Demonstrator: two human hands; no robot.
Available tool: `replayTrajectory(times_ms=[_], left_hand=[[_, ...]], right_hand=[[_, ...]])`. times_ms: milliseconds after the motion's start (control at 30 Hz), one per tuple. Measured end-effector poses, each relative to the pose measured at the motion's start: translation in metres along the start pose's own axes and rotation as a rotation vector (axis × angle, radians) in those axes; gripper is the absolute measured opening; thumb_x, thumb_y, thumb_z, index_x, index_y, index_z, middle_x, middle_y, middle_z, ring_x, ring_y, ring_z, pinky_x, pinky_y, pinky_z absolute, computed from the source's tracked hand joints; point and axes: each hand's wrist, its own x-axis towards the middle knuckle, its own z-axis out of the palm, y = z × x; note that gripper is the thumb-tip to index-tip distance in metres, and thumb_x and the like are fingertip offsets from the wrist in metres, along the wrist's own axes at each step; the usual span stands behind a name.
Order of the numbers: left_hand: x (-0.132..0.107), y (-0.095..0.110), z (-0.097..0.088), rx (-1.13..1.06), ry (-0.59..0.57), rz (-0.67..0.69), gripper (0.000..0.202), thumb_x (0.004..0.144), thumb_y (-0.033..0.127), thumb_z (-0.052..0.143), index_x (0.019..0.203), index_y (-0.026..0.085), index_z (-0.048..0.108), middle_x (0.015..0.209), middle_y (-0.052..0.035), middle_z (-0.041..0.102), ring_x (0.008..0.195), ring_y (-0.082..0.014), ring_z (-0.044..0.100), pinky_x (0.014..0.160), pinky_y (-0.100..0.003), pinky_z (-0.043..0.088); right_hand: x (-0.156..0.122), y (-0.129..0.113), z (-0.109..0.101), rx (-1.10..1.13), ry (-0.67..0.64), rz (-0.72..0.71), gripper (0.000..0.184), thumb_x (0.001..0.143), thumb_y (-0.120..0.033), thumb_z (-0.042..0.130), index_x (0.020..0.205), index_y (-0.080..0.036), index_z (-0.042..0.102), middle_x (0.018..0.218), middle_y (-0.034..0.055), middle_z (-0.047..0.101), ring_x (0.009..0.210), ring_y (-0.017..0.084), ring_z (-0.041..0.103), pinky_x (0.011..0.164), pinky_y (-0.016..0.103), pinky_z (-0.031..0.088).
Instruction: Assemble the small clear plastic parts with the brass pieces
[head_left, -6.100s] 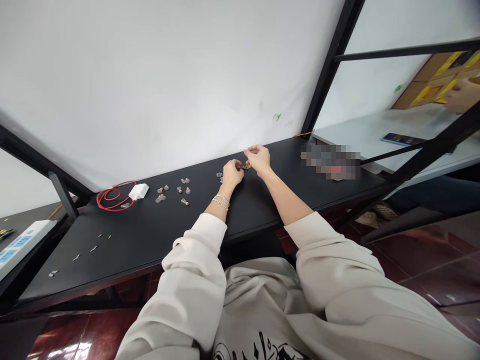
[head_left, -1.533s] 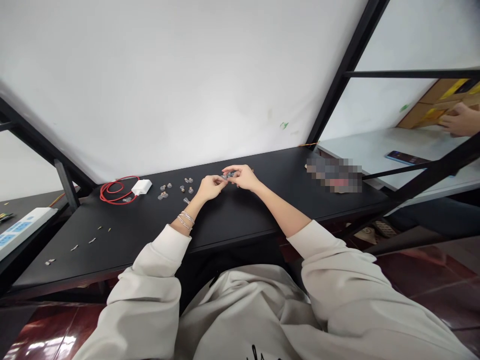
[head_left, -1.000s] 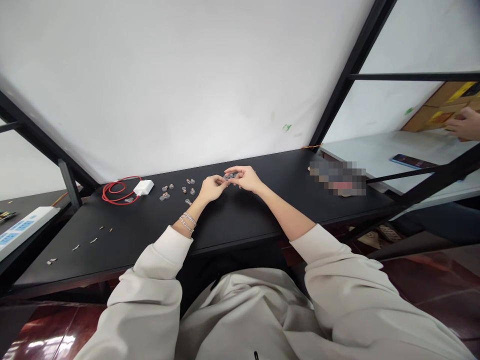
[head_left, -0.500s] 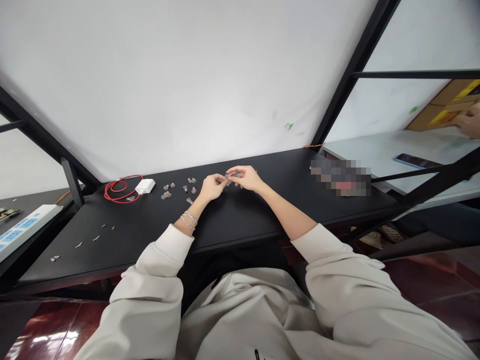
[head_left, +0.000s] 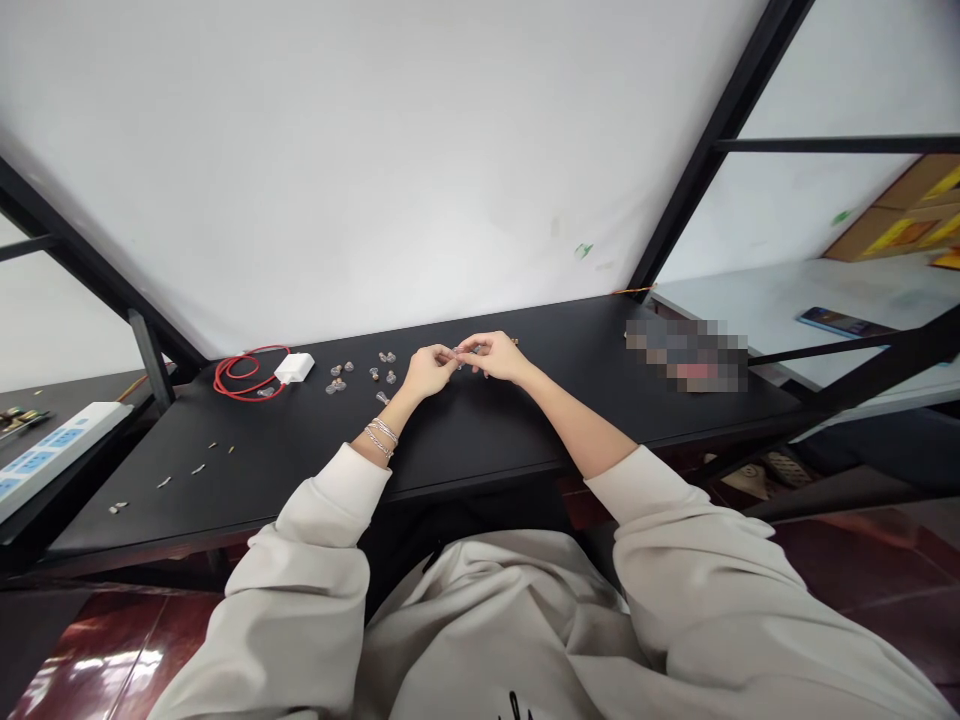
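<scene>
My left hand (head_left: 430, 370) and my right hand (head_left: 491, 356) meet above the black table (head_left: 480, 440), fingertips pinched together. Between them is a small clear piece (head_left: 458, 354), mostly hidden by the fingers; its kind is too small to make out. To the left of my left hand lie several small clear, rounded pieces (head_left: 335, 386) with brownish parts, loosely grouped. One clear piece (head_left: 382, 398) rests close to my left wrist, which wears silvery bracelets (head_left: 381, 437). A few more small bits show just behind my right hand, partly covered by it.
A white charger (head_left: 295, 368) with a coiled red cable (head_left: 234, 372) sits at the back left. Small slivers (head_left: 198, 469) are scattered at the front left. A white power strip (head_left: 64, 455) stands farther left. To the right are a pixelated object (head_left: 686, 355) and a phone (head_left: 844, 322).
The view has shifted slightly. Both hands stay together in a pinch with small finger movements. A co-worker's hand at the far right has gone out of view.
</scene>
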Motion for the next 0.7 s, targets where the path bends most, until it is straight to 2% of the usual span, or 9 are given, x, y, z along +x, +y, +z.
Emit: replayTrajectory(times_ms=[200,467,700], left_hand=[[-0.0042,0.0078,-0.0012,0.029,-0.022,0.049,0.016,0.086,0.031,0.07,0.082,0.016,0.072,0.076,-0.005,0.074,0.059,-0.0138,0.062,0.061,-0.026,0.048],[-0.004,0.0065,-0.0013,0.06,-0.039,0.047,0.018,0.086,0.032,0.07,0.092,0.016,0.076,0.073,-0.0031,0.073,0.057,-0.0136,0.061,0.062,-0.027,0.048],[-0.0042,0.0073,-0.0015,0.034,-0.018,0.03,0.018,0.082,0.034,0.076,0.087,0.017,0.076,0.077,-0.005,0.075,0.065,-0.016,0.066,0.068,-0.028,0.051]], right_hand=[[0.0,-0.001,0.0009,-0.007,0.04,0.036,0.026,0.082,-0.036,0.078,0.096,-0.014,0.077,0.087,0.0088,0.077,0.052,0.011,0.062,0.038,0.02,0.044],[0.0016,0.0025,0.0012,-0.016,0.01,0.056,0.027,0.082,-0.038,0.081,0.095,-0.014,0.076,0.085,0.0081,0.077,0.052,0.011,0.063,0.035,0.018,0.044],[0.002,0.0035,0.0008,-0.011,0.014,0.045,0.026,0.081,-0.036,0.081,0.094,-0.014,0.077,0.084,0.0081,0.077,0.052,0.012,0.064,0.036,0.019,0.046]])
